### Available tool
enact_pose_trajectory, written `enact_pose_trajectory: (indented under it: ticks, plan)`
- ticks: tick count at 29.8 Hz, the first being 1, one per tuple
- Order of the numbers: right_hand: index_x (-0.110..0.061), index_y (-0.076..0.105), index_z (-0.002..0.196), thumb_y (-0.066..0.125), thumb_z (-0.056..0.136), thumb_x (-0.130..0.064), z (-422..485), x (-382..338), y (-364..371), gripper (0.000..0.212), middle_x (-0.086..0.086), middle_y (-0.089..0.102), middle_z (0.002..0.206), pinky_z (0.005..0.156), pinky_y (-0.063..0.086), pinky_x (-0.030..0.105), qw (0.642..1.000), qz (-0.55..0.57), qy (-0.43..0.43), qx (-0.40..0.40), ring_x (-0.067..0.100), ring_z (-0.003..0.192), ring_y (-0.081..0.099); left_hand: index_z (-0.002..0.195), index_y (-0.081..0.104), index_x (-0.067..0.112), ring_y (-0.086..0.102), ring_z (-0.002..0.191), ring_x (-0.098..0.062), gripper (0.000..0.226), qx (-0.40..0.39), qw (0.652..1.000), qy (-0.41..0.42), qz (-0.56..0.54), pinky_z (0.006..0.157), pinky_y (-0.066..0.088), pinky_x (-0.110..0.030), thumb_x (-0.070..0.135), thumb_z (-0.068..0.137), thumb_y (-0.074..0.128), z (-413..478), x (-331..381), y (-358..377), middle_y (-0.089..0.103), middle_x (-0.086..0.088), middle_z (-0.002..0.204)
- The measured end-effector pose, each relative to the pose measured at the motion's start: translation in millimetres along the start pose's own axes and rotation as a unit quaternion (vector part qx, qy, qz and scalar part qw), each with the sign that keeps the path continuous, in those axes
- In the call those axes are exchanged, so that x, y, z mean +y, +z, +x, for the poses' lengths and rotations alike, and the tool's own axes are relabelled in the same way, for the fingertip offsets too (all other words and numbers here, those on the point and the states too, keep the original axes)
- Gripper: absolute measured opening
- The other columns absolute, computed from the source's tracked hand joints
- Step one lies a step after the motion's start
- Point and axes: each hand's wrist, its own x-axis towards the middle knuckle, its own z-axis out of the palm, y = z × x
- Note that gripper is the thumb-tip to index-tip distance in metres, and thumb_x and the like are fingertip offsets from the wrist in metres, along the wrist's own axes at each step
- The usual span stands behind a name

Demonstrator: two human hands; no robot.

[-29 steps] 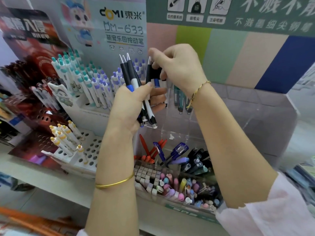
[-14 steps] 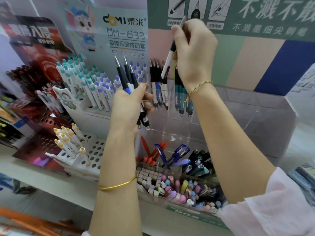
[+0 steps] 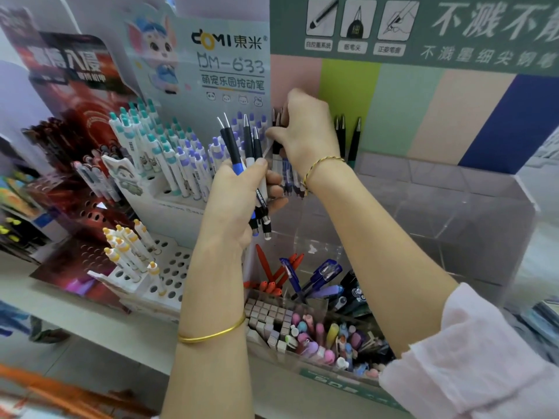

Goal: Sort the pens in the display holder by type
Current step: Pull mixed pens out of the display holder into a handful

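My left hand (image 3: 239,195) grips a bundle of several black-and-white click pens (image 3: 246,152), tips up, in front of the white display holder. My right hand (image 3: 305,131) is just right of it, at the top row of the clear acrylic display holder (image 3: 423,207). Its fingers curl round a black-and-white pen (image 3: 276,146) standing among the pens in that row. More dark pens (image 3: 348,137) stand to the right of my right hand. The pen's lower end is hidden behind my wrist.
A white holder (image 3: 169,195) at left holds teal- and purple-capped pens (image 3: 157,146); below it a perforated tray (image 3: 172,273) has yellow-capped pens (image 3: 127,246). Lower acrylic bins hold red pens (image 3: 272,273), blue pens (image 3: 317,276) and pastel pens (image 3: 320,337). A shelf edge runs below.
My right hand took one pen from the bundle, lifted it high, then came down and left with it into the holder's top row. My left hand stayed put with the remaining pens.
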Motion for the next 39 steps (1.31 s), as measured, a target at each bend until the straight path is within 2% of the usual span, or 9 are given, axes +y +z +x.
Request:
enact_pose_trajectory:
  ticks: [3,5,11,16,20,24,28,32,39]
  plan:
    - [-0.004,0.056,0.084,0.064,0.087,-0.013,-1.2,5.4,-7.7,0.012,0.01,0.063,0.079,0.057,0.053,0.033,0.996,0.083,0.008,0.029,0.022,0.063,0.064,0.1,0.055,0.007,0.057,0.051,-0.01,0.012,-0.006,1.0,0.001,-0.001,0.047,0.049,-0.023,0.015,0.1,0.047,0.0,-0.7,1.1,0.063,0.001,0.061]
    - [-0.003,0.06,0.084,0.059,0.091,-0.013,-7.5,7.0,-17.7,0.012,0.011,0.066,0.07,0.042,0.045,0.021,0.985,0.168,0.019,0.033,0.013,0.048,0.062,0.096,0.057,0.008,0.055,0.05,-0.009,0.015,-0.013,1.0,0.001,-0.005,0.046,0.047,-0.021,0.016,0.1,0.045,0.3,-0.8,2.3,0.064,0.001,0.06]
    - [-0.004,0.067,0.079,0.067,0.086,-0.022,-21.6,4.9,-28.9,0.019,0.002,0.061,0.06,0.039,0.036,0.012,0.975,0.184,-0.007,-0.127,0.01,0.049,0.054,0.102,0.06,0.007,0.063,0.058,-0.012,0.018,-0.028,0.999,0.013,0.011,0.053,0.052,-0.026,0.017,0.1,0.045,0.4,-0.4,9.9,0.069,-0.001,0.068]
    - [-0.017,0.053,0.074,0.061,0.088,-0.017,-2.2,7.4,-35.1,0.017,0.006,0.063,0.071,0.05,0.046,0.028,0.963,0.248,0.015,0.107,0.018,0.058,0.059,0.102,0.059,0.007,0.071,0.083,-0.019,0.021,0.009,0.999,0.007,0.037,0.079,0.058,-0.042,0.017,0.102,0.042,0.5,-1.3,8.0,0.072,-0.008,0.089]
    - [-0.012,0.055,0.081,0.06,0.088,-0.015,-0.5,3.4,-35.7,0.009,0.001,0.061,0.077,0.067,0.052,0.04,0.959,0.184,-0.044,0.211,0.024,0.073,0.063,0.11,0.052,0.006,0.068,0.067,-0.015,0.018,0.039,0.994,0.045,0.086,0.068,0.06,-0.036,0.018,0.101,0.042,0.1,0.2,6.3,0.069,-0.006,0.079]
    - [0.0,0.061,0.091,0.062,0.088,-0.018,3.6,7.7,-15.8,0.019,0.011,0.066,0.09,0.074,0.052,0.041,0.988,0.093,-0.02,0.12,0.03,0.079,0.064,0.106,0.052,0.008,0.047,0.044,-0.005,0.013,0.022,0.996,0.029,0.081,0.043,0.045,-0.022,0.018,0.099,0.047,1.7,0.1,4.9,0.056,0.005,0.058]
    - [-0.001,0.059,0.078,0.061,0.09,-0.029,2.8,10.0,-5.4,0.03,0.01,0.06,0.078,0.06,0.042,0.03,0.999,-0.026,-0.003,0.026,0.031,0.075,0.058,0.1,0.05,0.009,0.044,0.046,-0.007,0.006,-0.018,0.999,-0.007,0.025,0.043,0.038,-0.021,0.007,0.096,0.047,1.2,0.1,3.5,0.056,0.004,0.059]
    - [-0.014,0.031,0.061,0.06,0.09,-0.036,-2.7,3.6,-10.8,0.047,0.002,0.043,0.072,0.049,0.024,0.028,0.991,-0.127,0.019,0.021,0.027,0.071,0.044,0.101,0.057,0.008,0.057,0.051,-0.007,0.013,-0.03,0.999,-0.017,-0.012,0.05,0.051,-0.023,0.005,0.097,0.045,0.3,2.0,2.3,0.064,0.003,0.063]
    - [0.001,0.063,0.08,0.058,0.091,-0.034,-5.6,5.6,-21.2,0.037,0.013,0.065,0.079,0.065,0.047,0.031,0.995,0.064,-0.051,0.053,0.018,0.068,0.054,0.102,0.06,0.007,0.064,0.058,-0.008,0.017,-0.071,0.997,-0.018,-0.03,0.059,0.056,-0.023,0.008,0.1,0.043,1.6,2.8,3.0,0.071,-0.002,0.072]
